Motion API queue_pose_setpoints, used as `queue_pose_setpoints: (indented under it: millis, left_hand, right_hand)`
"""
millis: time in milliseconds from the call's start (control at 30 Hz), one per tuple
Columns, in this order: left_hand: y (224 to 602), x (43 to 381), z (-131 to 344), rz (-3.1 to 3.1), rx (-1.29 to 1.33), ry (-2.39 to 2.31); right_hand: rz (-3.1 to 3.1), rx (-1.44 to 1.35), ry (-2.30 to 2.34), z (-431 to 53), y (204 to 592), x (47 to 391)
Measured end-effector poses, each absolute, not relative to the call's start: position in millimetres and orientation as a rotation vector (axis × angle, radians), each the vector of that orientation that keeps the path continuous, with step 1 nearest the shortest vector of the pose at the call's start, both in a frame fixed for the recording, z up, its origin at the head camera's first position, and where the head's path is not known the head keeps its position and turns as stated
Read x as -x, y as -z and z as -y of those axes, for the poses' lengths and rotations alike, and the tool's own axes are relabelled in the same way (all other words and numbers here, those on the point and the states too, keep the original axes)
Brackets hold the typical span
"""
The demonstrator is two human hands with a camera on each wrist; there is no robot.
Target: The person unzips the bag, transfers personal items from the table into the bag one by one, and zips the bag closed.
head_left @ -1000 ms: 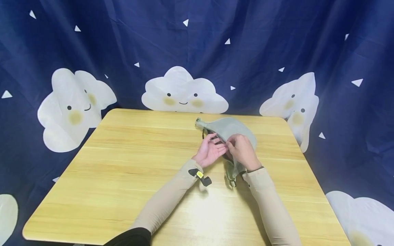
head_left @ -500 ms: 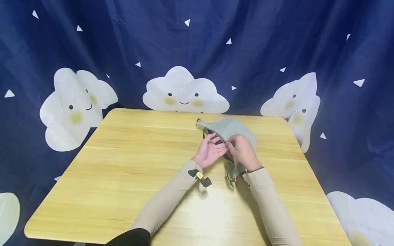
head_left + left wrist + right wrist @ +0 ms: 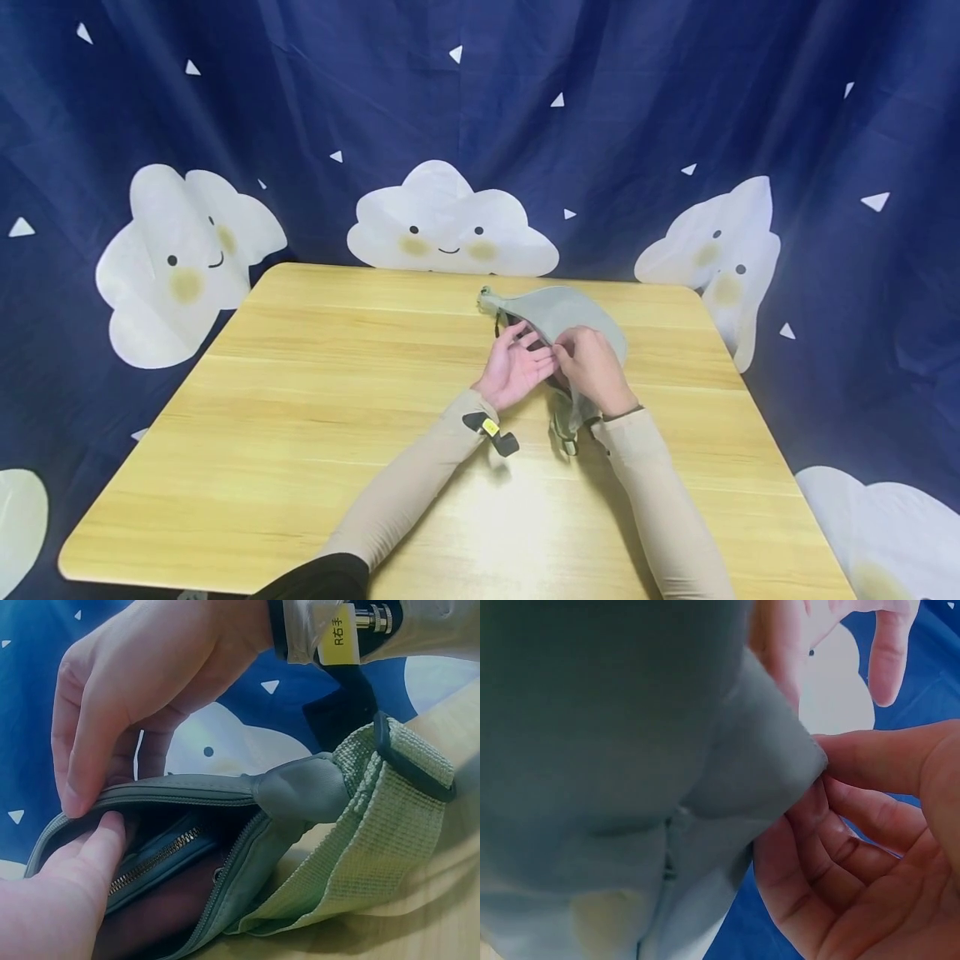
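A grey-green waist bag [image 3: 573,310] lies toward the back right of the table, its main zip undone. My right hand [image 3: 596,372] pinches the bag's opening edge between thumb and fingers; in the right wrist view the cloth [image 3: 765,769] is drawn to a point there. My left hand [image 3: 514,368], palm up with fingers loosely extended, reaches to the mouth of the bag. In the left wrist view its fingers lie just inside the opening. Inside shows a dark piece with a brass zip [image 3: 157,859]; whether it is an inner pocket or a separate pouch I cannot tell.
A pale green webbing strap [image 3: 352,847] with a dark slider buckle [image 3: 405,769] comes off one end of the bag. The wooden table [image 3: 300,433] has rounded corners. Behind it hangs a dark blue curtain [image 3: 465,108] with clouds and white triangles.
My left hand and forearm have shifted very slightly to the right. The right hand keeps its pinch, and the bag stays in place.
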State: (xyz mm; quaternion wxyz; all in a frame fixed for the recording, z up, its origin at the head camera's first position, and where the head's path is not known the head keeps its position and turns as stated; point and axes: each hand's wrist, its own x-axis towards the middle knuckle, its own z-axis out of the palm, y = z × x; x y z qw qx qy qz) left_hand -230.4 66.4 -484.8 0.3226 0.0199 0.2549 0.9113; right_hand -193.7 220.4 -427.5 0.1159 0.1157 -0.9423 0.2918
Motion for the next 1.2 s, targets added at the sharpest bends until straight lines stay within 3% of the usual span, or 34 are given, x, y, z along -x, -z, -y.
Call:
queue_pose_setpoints:
  millis: [700, 1200]
  left_hand:
    - [487.7, 232.5, -42.7, -0.923, -0.086, -2.255]
    - [481.2, 279.3, 31.7, -1.445, -0.004, -2.108]
  right_hand:
    - [2.787, -0.353, -0.846, -214.8, 430.7, 192.5]
    - [2.747, -0.278, -1.057, -250.6, 424.2, 192.0]
